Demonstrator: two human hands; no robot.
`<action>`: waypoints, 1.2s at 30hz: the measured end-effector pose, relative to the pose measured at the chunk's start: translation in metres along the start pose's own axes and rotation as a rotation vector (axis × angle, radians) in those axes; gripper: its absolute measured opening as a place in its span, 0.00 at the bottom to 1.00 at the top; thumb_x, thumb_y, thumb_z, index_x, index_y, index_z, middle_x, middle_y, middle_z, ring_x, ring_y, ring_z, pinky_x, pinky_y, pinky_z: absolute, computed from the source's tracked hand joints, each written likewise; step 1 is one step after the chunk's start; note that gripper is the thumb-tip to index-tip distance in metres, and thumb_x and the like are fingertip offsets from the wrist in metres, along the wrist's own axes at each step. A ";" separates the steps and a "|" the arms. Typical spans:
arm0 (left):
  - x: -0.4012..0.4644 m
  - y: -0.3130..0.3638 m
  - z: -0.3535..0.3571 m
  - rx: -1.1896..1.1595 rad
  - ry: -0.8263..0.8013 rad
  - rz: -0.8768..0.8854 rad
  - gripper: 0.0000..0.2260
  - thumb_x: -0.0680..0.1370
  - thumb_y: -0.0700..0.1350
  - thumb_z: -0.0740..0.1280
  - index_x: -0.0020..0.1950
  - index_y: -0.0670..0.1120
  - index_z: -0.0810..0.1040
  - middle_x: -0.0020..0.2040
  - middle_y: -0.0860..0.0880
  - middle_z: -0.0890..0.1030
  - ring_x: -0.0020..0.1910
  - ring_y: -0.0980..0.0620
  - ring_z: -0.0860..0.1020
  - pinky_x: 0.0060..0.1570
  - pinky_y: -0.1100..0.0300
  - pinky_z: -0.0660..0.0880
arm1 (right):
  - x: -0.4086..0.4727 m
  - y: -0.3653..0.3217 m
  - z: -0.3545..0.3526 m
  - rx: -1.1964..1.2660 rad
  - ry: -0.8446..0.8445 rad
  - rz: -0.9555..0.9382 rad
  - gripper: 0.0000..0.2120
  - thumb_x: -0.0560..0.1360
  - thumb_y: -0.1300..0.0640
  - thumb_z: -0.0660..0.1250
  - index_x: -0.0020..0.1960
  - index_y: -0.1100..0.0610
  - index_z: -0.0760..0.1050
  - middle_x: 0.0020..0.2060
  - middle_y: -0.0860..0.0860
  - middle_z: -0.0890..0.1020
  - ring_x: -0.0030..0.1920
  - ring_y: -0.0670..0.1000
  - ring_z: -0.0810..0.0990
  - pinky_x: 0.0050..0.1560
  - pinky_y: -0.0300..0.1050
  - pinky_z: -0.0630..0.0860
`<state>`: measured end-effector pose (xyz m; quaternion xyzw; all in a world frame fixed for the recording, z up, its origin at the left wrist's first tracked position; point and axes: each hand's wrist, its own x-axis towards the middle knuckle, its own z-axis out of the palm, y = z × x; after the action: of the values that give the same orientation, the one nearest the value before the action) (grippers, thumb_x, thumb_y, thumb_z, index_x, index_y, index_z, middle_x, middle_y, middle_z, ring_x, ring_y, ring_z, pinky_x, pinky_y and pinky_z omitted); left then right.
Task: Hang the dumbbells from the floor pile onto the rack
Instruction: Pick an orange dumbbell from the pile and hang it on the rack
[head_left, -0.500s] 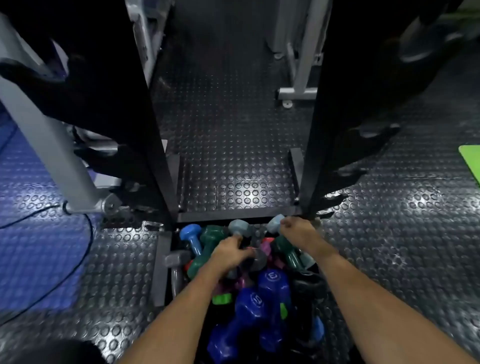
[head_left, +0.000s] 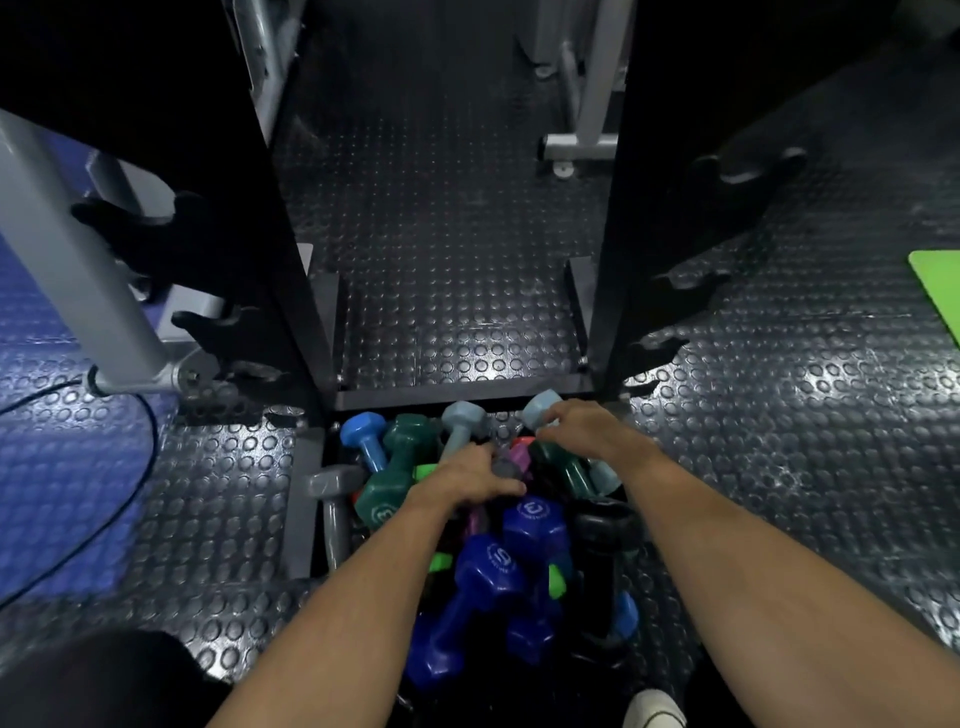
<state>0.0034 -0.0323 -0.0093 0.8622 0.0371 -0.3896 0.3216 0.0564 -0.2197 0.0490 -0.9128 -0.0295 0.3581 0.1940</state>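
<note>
At six o'clock, between the black steel rack's (head_left: 291, 291) uprights, the pile of coloured rubber-coated hex dumbbells (head_left: 488, 530) lies inside the rack's low base frame (head_left: 301, 499): blue, green, grey, purple and black ones jumbled together. The left hand (head_left: 467, 480) curls down over the pile's middle, though what it grips I cannot tell; the right hand (head_left: 584, 428) closes on a pale blue dumbbell (head_left: 540, 410) at one o'clock. Best to grip each handle centrally and lift straight up, so neighbours don't roll.
</note>
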 end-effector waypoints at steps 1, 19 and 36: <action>-0.001 0.000 0.002 0.021 0.014 0.003 0.29 0.73 0.60 0.75 0.68 0.46 0.75 0.59 0.47 0.73 0.57 0.47 0.77 0.60 0.52 0.76 | -0.001 0.001 0.001 -0.005 -0.015 -0.007 0.16 0.81 0.49 0.68 0.67 0.51 0.81 0.66 0.55 0.79 0.60 0.54 0.78 0.61 0.45 0.72; -0.062 -0.011 0.037 0.142 0.502 0.071 0.27 0.70 0.64 0.68 0.60 0.46 0.78 0.57 0.47 0.81 0.55 0.44 0.79 0.57 0.50 0.75 | 0.020 0.008 0.012 -0.124 0.054 -0.033 0.14 0.81 0.52 0.65 0.62 0.54 0.83 0.59 0.56 0.83 0.57 0.56 0.82 0.60 0.47 0.78; -0.105 -0.005 0.077 0.095 0.646 -0.199 0.31 0.69 0.68 0.63 0.63 0.49 0.72 0.54 0.51 0.72 0.53 0.50 0.71 0.59 0.54 0.72 | 0.090 -0.043 0.099 -0.301 -0.156 -0.124 0.10 0.80 0.57 0.66 0.56 0.61 0.81 0.52 0.59 0.87 0.49 0.57 0.86 0.49 0.49 0.82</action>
<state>-0.1203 -0.0538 0.0234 0.9472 0.2028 -0.1272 0.2132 0.0609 -0.1294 -0.0589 -0.8974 -0.1538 0.4068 0.0739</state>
